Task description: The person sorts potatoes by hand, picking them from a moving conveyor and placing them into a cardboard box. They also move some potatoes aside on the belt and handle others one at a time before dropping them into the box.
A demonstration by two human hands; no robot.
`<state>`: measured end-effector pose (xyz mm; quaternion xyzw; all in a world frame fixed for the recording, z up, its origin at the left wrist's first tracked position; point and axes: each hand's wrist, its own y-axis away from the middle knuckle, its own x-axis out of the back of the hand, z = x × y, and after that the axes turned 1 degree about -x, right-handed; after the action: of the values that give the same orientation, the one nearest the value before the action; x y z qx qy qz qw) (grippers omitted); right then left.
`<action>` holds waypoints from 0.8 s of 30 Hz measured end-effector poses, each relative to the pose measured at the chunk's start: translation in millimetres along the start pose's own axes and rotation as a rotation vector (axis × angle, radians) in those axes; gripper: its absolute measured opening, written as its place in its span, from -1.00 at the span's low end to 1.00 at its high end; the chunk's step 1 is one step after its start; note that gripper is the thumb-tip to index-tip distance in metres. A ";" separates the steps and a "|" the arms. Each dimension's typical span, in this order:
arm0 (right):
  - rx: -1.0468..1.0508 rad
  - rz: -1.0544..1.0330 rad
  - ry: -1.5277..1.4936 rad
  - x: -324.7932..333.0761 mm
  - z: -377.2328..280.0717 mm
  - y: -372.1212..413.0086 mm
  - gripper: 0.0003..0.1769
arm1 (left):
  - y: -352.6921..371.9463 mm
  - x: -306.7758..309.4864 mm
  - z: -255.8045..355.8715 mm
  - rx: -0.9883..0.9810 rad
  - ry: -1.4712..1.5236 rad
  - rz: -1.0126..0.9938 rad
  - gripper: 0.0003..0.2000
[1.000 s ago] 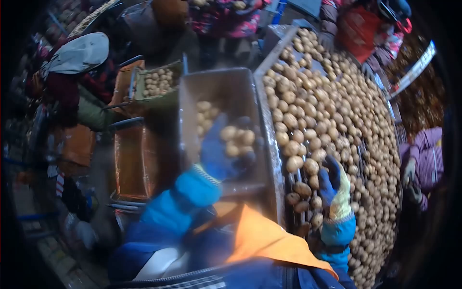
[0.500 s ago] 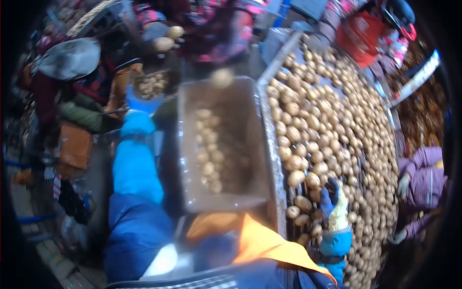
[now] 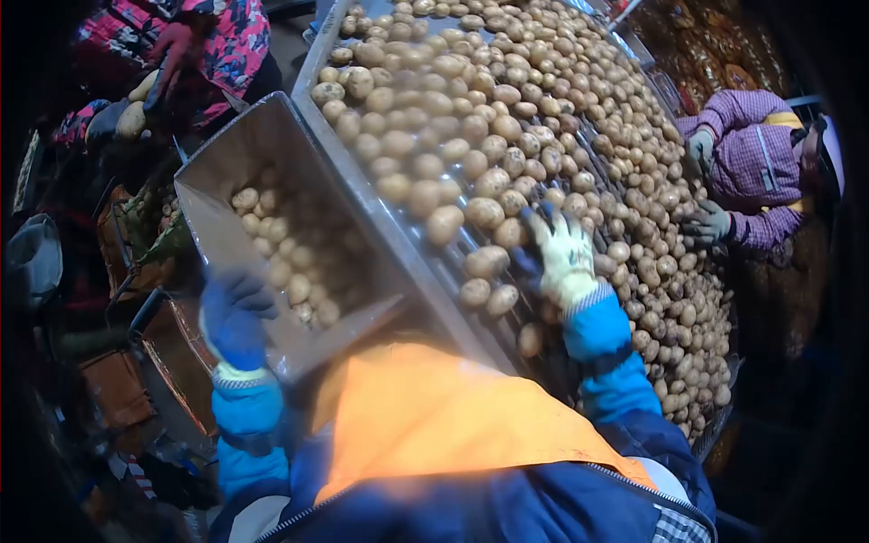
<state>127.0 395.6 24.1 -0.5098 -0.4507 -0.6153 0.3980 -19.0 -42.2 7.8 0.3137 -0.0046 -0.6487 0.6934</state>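
My left hand (image 3: pixel 237 312), in a blue glove and somewhat blurred, is at the near left edge of a grey bin (image 3: pixel 201 185). Its fingers look apart and reach toward the bin's inside; nothing shows in them. Inside the bin lies a heap of potatoes (image 3: pixel 288 258). My right hand (image 3: pixel 563 252) wears a pale yellow glove with blue fingertips. With fingers spread, it rests on or just above the potatoes (image 3: pixel 486 213) on the sorting table, beside bare dark slats at the near end.
The table's metal side rail (image 3: pixel 362 199) runs alongside the bin. Across the table, a person in a purple checked jacket (image 3: pixel 747 167) has gloved hands at the potatoes. Another person in a pink patterned jacket (image 3: pixel 226 50) is at upper left. Brown crates (image 3: pixel 118 389) stand at left.
My view has swung to the right. My left hand, earlier stretched far forward beside a container of potatoes, has come back to the bin's near edge. My right hand stays over the potatoes, fingers now spread.
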 end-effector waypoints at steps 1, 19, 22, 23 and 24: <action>-0.027 -0.031 -0.017 -11.0 12.4 -7.0 -0.03 | 11.1 -23.8 -11.6 -0.093 -0.090 0.008 -0.63; 0.073 0.075 -0.171 20.2 -32.9 -116.8 -0.57 | 40.5 -183.4 -103.7 0.111 -0.419 -0.799 -0.61; 0.118 0.081 -0.160 9.8 -43.8 -121.5 -0.58 | 34.9 -178.2 -108.1 0.114 -0.471 -0.802 -0.59; 0.134 0.062 -0.171 8.0 -44.4 -119.0 -0.59 | 31.5 -176.1 -108.0 0.171 -0.413 -0.799 -0.59; 0.197 -0.038 -0.198 8.5 -41.3 -114.1 -0.61 | 28.0 -175.2 -107.4 0.226 -0.352 -0.797 -0.59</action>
<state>6.2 387.3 12.4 -0.5178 -0.5557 -0.5221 0.3879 22.8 160.9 4.1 0.2497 -0.0720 -0.9040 0.3394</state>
